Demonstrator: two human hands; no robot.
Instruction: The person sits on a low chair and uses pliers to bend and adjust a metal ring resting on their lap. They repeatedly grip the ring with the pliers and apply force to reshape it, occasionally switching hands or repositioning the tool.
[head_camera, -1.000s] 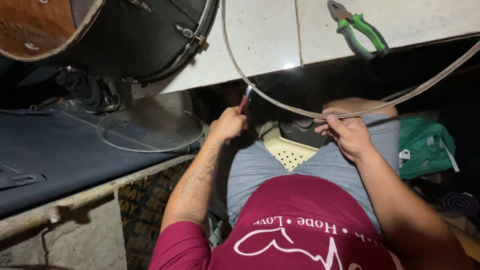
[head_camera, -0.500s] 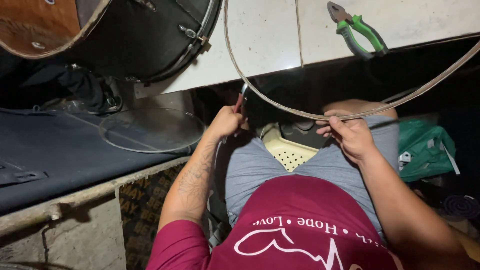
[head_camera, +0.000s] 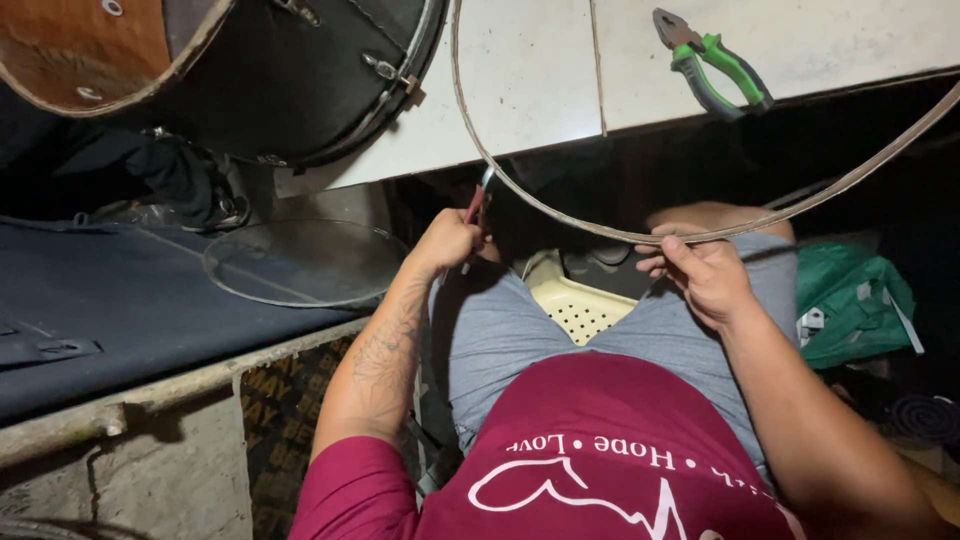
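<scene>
A thin metal hoop (head_camera: 560, 212) curves from the tiled surface down across my lap. My right hand (head_camera: 700, 272) grips its lower arc above my right knee. My left hand (head_camera: 447, 243) is closed around a small red-handled tool (head_camera: 474, 206) whose tip meets the hoop's left side. I sit in grey shorts and a maroon shirt on a cream perforated plastic stool (head_camera: 573, 303).
Green-handled pliers (head_camera: 712, 63) lie on the white tiled surface (head_camera: 540, 80) at the top. A dark drum shell (head_camera: 250, 70) rests top left. A clear round drum skin (head_camera: 305, 262) lies on dark cloth at left. A green bag (head_camera: 850, 305) sits right.
My left hand has shifted the red-handled tool slightly along the hoop's left side. My right hand keeps its grip on the hoop in about the same place.
</scene>
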